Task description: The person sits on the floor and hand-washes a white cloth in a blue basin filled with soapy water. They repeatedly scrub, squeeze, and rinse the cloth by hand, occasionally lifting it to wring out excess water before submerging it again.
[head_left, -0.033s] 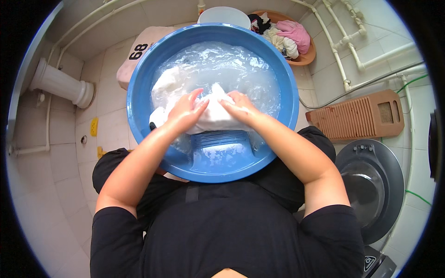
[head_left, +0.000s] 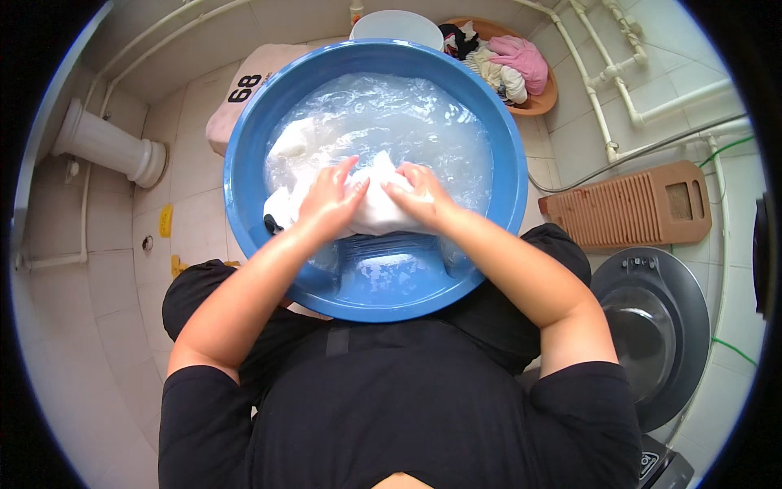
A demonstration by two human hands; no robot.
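A large blue basin of water sits between my knees. White wet cloth is bunched in its near middle, just above the ribbed washboard slope moulded into the basin's near side. My left hand grips the cloth from the left, thumb toward the middle. From the right, my right hand holds it, fingers curled and partly hidden in the folds. More white fabric lies in the water to the left, and a small black piece shows at its near end.
Behind the basin stand a white bucket and an orange tub of clothes. A brown washboard and dark grey round basin are at right. A pink padded item lies at left, near a white pipe.
My hands have shifted slightly and the cloth between them is bunched a little narrower. More of the black piece at the left shows.
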